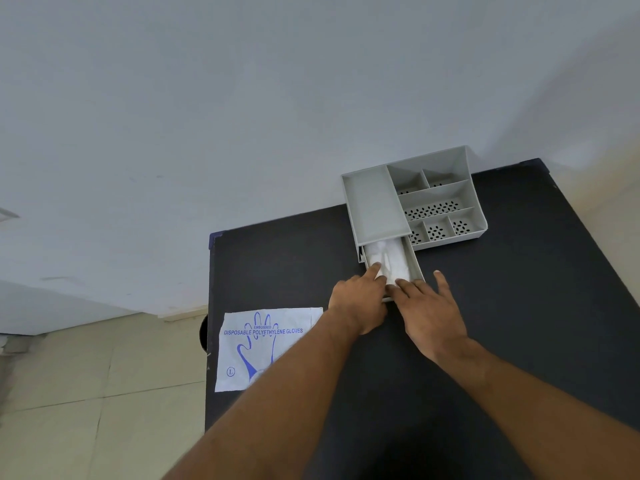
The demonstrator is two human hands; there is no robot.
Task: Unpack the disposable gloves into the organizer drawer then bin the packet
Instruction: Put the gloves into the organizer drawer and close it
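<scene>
A grey organizer (375,202) stands at the back of the black table (519,271), its drawer (417,263) pulled out toward me. A wad of clear white disposable gloves (389,259) lies inside the drawer. My left hand (360,303) reaches in with straight fingers that touch the near end of the gloves. My right hand (429,310) lies beside it, fingers spread flat over the drawer's front edge and the gloves. The white glove packet (263,344), printed with a blue hand and lettering, lies flat at the table's left edge, partly under my left forearm.
The organizer's open compartments (436,206) with perforated floors sit to the right of the drawer housing. A pale wall runs behind the table. Tiled floor (86,393) lies to the left, and a dark round shape (203,337) shows just past the table's left edge.
</scene>
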